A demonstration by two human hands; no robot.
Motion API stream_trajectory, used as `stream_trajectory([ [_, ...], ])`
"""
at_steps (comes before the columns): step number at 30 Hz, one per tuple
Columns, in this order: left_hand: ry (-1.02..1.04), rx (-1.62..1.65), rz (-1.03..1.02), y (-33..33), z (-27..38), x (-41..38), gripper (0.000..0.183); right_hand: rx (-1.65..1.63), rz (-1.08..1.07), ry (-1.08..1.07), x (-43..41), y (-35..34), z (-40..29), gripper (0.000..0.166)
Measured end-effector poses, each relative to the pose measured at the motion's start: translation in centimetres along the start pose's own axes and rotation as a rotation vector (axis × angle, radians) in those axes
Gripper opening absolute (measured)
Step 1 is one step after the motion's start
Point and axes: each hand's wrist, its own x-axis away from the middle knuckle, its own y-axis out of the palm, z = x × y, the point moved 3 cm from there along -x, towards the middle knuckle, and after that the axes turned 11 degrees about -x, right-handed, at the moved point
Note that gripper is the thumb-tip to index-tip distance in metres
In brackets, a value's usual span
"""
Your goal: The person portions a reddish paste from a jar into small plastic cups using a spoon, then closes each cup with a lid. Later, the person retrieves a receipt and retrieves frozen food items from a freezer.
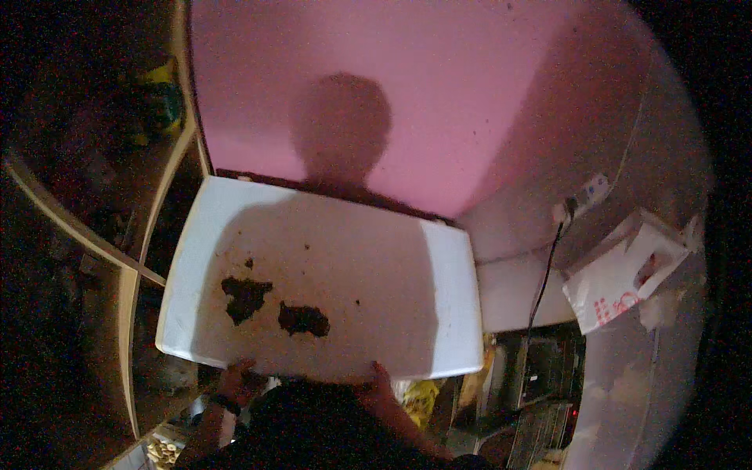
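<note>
A white rectangular panel [458, 305], like an appliance lid, lies before me. My shadow covers most of it. Two ragged dark patches mark its left half: a left dark patch [245, 298] and a right dark patch [304, 319], with small specks around them. At the panel's front edge, left of my body, is my left hand [237, 376], with a dark band on the wrist. Farther right, my right hand [374, 385] touches the same edge, one digit over the top. Most fingers of both hands are hidden or too dim to make out, so I cannot tell how firmly they hold.
Behind the panel rises a pink wall [435, 106]. Wooden framing [158, 205] stands at left. On the right are a power strip [590, 191] with a black cord [546, 276] and a white plastic bag [617, 282]. Below sits a yellow bag [420, 402].
</note>
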Motion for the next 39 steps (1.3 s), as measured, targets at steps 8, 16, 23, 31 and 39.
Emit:
stream_trajectory([
  [8,0.533,-0.381,0.19,10.3,14.5,16.1,0.029,-0.463,-0.148,-0.014,21.1,15.1,-18.5,0.043],
  [16,1.17,-0.432,0.294,16.8,25.3,17.0,0.013,-0.084,-0.358,-0.509,21.6,18.9,-28.3,0.029],
  [23,1.155,-0.595,0.444,13.9,23.1,12.0,0.012,0.176,-0.169,-1.063,18.9,18.7,-31.7,0.026],
  [31,0.536,-1.437,0.815,3.6,9.4,-12.0,0.052,0.451,-0.314,-1.408,15.5,17.3,-30.2,0.016],
  [39,0.008,-1.303,0.657,6.4,17.0,-16.6,0.043,0.995,-0.171,-0.944,6.0,18.8,-19.5,0.017],
])
